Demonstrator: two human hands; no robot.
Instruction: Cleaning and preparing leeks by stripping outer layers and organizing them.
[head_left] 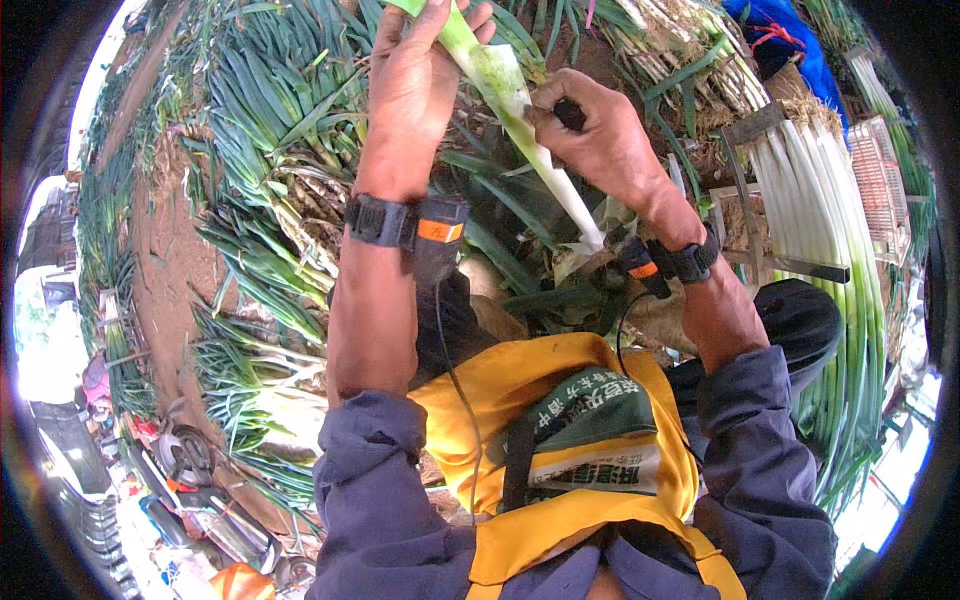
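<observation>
A long green onion (566, 190) slants across the space in front of me, its green end up at the left and its white root end down at the right. My left hand (425, 70) is closed around the green part near the top edge of the view. Midway along the stalk, my right hand (605, 135) is curled with thumb and forefinger pinched at its side, by a loose outer layer (500, 75). A dark spot shows inside the curl of the right fingers; I cannot tell what it is. Both wrists wear black strapped devices.
Heaps of green onions (290, 110) lie on the soil to the left. At the right, cleaned white stalks (815, 190) rest in a metal-and-wood rack (735, 190), beside a pale crate (880, 185). Blue sheeting (790, 45) lies behind. My yellow apron (560, 535) covers my lap.
</observation>
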